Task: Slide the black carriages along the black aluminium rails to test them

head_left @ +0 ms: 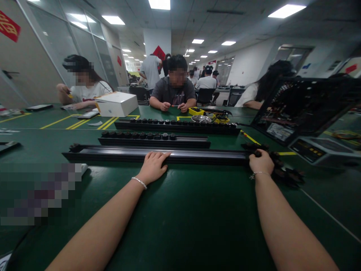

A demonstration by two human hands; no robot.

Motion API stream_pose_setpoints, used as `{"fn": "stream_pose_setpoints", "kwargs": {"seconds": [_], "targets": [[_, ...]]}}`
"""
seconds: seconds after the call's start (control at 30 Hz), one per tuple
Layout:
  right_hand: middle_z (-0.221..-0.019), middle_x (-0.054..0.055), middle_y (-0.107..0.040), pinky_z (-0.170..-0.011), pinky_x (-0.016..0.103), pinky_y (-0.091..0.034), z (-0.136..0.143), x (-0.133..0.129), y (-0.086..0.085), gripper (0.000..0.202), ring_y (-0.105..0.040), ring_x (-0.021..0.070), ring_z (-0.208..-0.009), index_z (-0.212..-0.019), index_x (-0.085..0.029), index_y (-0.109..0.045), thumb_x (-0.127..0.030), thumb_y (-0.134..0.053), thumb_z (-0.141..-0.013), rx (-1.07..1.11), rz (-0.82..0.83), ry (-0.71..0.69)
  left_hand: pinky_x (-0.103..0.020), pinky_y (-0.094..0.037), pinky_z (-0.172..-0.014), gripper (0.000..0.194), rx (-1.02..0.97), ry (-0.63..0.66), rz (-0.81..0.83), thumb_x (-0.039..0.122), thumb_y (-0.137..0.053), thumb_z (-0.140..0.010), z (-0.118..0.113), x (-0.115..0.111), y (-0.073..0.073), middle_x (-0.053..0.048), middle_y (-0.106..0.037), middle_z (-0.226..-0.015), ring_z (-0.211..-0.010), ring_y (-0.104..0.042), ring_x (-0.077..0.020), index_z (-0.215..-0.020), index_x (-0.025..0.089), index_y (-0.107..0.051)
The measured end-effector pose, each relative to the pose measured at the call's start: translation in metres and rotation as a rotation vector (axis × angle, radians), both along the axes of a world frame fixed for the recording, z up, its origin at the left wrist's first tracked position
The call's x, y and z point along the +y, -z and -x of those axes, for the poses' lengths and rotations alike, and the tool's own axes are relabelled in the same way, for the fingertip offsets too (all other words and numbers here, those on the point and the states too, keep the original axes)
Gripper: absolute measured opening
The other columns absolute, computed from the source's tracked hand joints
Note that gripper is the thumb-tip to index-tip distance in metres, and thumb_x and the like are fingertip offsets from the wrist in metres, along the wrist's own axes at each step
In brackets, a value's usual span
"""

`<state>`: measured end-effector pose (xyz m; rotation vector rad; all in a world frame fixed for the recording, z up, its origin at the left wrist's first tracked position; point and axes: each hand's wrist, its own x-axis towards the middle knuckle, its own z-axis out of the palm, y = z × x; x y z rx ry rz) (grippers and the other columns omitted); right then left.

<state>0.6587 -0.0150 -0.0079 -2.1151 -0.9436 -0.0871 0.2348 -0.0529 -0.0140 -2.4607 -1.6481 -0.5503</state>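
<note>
A long black rail [197, 155] with a shiny inner channel lies across the green table. My left hand [153, 166] rests on its front edge left of the middle, fingers apart, holding nothing. At the rail's right end, my right hand [261, 162] has its fingers closed on a small dark part, partly hidden by the fingers. Beside that hand lies a pile of dark parts [289, 175]. One dark part [75, 147] sits at the rail's left end. Behind it are two more black rails [194, 143] [177, 128] carrying rows of round black parts.
A white box [117, 104] stands at the back left. Yellow trays [196, 111] and a clear dish [201, 119] are behind the rails. An open black case [304, 105] and a grey device [324, 151] stand at right. People sit across the table.
</note>
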Motion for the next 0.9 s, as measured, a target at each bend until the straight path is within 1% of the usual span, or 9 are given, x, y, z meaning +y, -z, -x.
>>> {"fn": "stream_pose_setpoints", "kwargs": {"seconds": [0.33, 0.53, 0.63, 0.8, 0.9], "targets": [[-0.097, 0.008, -0.063, -0.087, 0.038, -0.043, -0.001, 0.006, 0.005, 0.043, -0.057, 0.0229, -0.088, -0.111, -0.020, -0.062, -0.025, -0.054, -0.069, 0.012, -0.076, -0.018, -0.042, -0.025, -0.104, 0.051, 0.011, -0.018, -0.003, 0.031, -0.050, -0.080, -0.001, 0.001, 0.000, -0.004, -0.060, -0.114, -0.110, -0.050, -0.0230, -0.131, 0.030, -0.044], [-0.103, 0.009, -0.063, -0.092, 0.037, -0.041, -0.011, 0.004, 0.004, 0.044, -0.057, 0.0235, -0.094, -0.113, -0.015, -0.062, -0.021, -0.051, -0.071, 0.069, -0.069, 0.024, -0.042, -0.025, -0.103, 0.051, 0.014, -0.012, -0.012, 0.031, -0.050, -0.080, 0.000, 0.001, 0.001, -0.004, -0.060, -0.113, -0.109, -0.050, -0.0230, -0.130, 0.030, -0.044], [-0.104, 0.010, -0.063, -0.091, 0.036, -0.041, -0.008, 0.000, 0.000, 0.044, -0.057, 0.0235, -0.094, -0.114, -0.015, -0.062, -0.020, -0.051, -0.072, 0.054, -0.072, 0.019, -0.042, -0.024, -0.104, 0.050, 0.014, -0.011, -0.011, 0.031, -0.050, -0.080, 0.000, 0.000, 0.002, -0.003, -0.060, -0.113, -0.110, -0.050, -0.0229, -0.130, 0.029, -0.044], [-0.113, 0.009, -0.061, -0.086, 0.039, -0.041, 0.008, -0.010, -0.012, 0.046, -0.055, 0.0255, -0.097, -0.119, -0.019, -0.059, -0.024, -0.047, -0.074, -0.081, -0.141, 0.049, -0.042, -0.025, -0.103, 0.050, 0.021, -0.013, -0.013, 0.031, -0.049, -0.081, 0.000, 0.000, 0.002, -0.003, -0.060, -0.113, -0.109, -0.050, -0.0227, -0.130, 0.029, -0.044], [-0.108, 0.011, -0.064, -0.084, 0.037, -0.039, 0.007, -0.018, -0.020, 0.044, -0.052, 0.0266, -0.098, -0.116, -0.018, -0.061, -0.027, -0.048, -0.075, -0.170, -0.172, 0.081, -0.042, -0.025, -0.103, 0.050, 0.025, -0.015, -0.013, 0.031, -0.049, -0.081, 0.000, 0.000, 0.001, -0.003, -0.060, -0.113, -0.109, -0.050, -0.0230, -0.130, 0.029, -0.044]]}}
